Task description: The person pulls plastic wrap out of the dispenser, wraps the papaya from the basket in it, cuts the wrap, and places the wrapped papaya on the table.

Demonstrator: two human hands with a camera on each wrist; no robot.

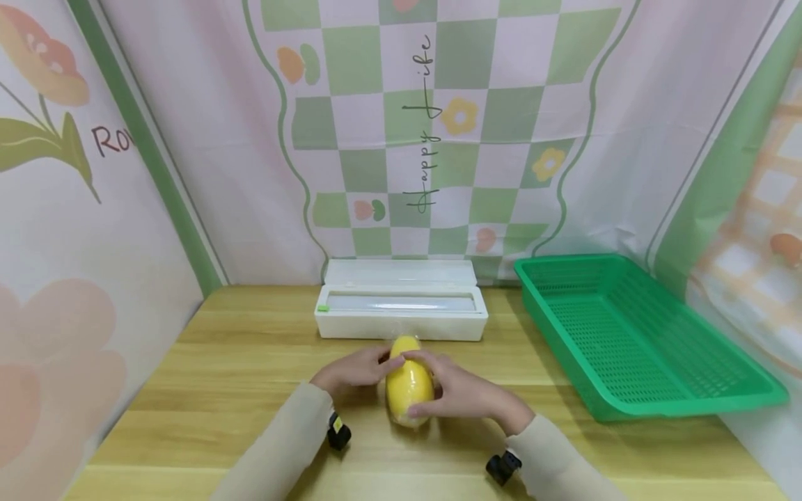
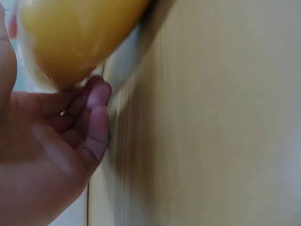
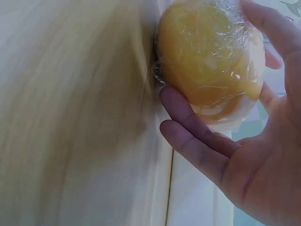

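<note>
A yellow, oblong, fruit-like thing wrapped in clear film (image 1: pixel 409 390) lies lengthwise on the wooden table, between both hands. My left hand (image 1: pixel 357 369) holds its far left side, thumb on top; in the left wrist view its fingers curl in beneath one end. From the right, my right hand (image 1: pixel 466 393) grips it, thumb low near its close end and fingers over the top. Wrinkled shiny film (image 3: pixel 214 61) shows in the right wrist view. Just beyond stands a white cling film dispenser (image 1: pixel 401 327), its lid raised.
A green perforated plastic basket (image 1: pixel 567 348) stands at the right of the table (image 1: pixel 250 334). Printed cloth (image 1: pixel 351 62) hangs behind and at both sides of the table. Black wrist cameras (image 1: pixel 339 433) are strapped to both sleeves.
</note>
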